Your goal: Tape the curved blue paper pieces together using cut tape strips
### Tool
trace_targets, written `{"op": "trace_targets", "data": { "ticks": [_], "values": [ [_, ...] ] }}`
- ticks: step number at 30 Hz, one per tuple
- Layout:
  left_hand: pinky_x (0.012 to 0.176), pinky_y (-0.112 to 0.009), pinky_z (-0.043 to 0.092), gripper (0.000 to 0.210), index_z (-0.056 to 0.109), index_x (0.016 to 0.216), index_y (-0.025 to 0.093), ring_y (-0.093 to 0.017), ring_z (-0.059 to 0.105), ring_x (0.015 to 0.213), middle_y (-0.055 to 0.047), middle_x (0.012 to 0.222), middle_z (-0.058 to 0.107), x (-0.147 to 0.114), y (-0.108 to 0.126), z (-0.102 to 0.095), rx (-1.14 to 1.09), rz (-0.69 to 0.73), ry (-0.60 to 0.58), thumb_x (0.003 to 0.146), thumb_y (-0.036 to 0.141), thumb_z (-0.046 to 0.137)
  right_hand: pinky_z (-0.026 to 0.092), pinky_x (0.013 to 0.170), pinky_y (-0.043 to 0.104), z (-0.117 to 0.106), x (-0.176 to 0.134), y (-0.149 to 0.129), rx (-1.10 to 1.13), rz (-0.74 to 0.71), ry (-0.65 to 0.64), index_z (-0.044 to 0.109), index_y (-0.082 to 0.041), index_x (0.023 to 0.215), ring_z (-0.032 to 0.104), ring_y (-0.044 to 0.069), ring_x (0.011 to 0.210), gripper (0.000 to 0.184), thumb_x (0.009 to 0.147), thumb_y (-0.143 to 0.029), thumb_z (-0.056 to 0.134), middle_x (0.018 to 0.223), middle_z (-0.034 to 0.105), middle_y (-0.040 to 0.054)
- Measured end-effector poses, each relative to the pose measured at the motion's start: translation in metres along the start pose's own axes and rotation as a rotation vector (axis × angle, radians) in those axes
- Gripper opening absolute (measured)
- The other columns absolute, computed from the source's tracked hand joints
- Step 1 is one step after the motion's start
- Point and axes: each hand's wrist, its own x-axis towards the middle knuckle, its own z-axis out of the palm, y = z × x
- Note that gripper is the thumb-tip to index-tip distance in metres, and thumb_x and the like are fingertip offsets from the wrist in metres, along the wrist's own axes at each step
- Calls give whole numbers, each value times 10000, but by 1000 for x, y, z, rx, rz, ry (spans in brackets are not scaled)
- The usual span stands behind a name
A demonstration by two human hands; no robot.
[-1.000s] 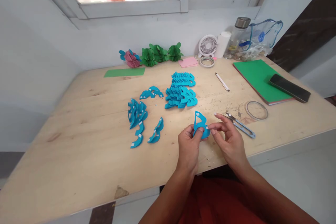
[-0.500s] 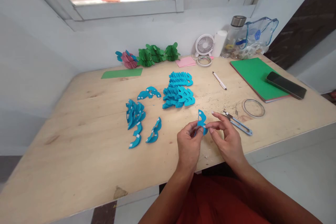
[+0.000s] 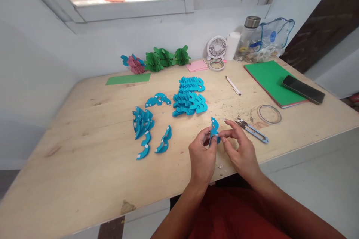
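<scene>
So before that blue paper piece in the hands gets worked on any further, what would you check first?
1. Blue cut-out pinched by both the left hand and right hand: ok.
2. Cut-out held above the table, apart from other pieces: ok.
3. Snips lying near the right hand, blades pointing away from it: ok.
4. Big stack of blue pieces within easy reach, by my guess: ok.
5. White tabs on the held cut-out peeled or not: cannot tell.

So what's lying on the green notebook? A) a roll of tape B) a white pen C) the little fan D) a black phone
D: a flat black phone rests on the green notebook; nothing else lies on it.
</scene>
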Motion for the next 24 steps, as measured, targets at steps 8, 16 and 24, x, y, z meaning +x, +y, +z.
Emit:
{"op": "trace_targets", "data": {
  "ticks": [8,16,24],
  "values": [
    [739,-296,497,311,683,1064,213,-197,674,804,-58,889,740,-1,-8,-5,140,63,18,757,187,635,447,888,439,7,-6,1,-107,-82,-4,410,-235,1312,614,228,941,471,853,-164,488,941,678,50],
    [676,-276,513,389,588,1156,192,-175,687,716,-43,798,723,1,-10,-9,139,73,15,768,166,586,428,858,449,15,-10,-1,-320,-281,10,358,-216,1355,587,239,917,489,884,-128,456,980,666,72],
    [553,-216,445,398,571,1108,164,-130,612,573,7,645,672,4,-5,-9,17,-18,-8,713,166,621,430,831,451,14,-12,3,-385,-343,18,331,-210,1378,569,252,924,526,876,-99,441,1017,651,89]
  ]
}}
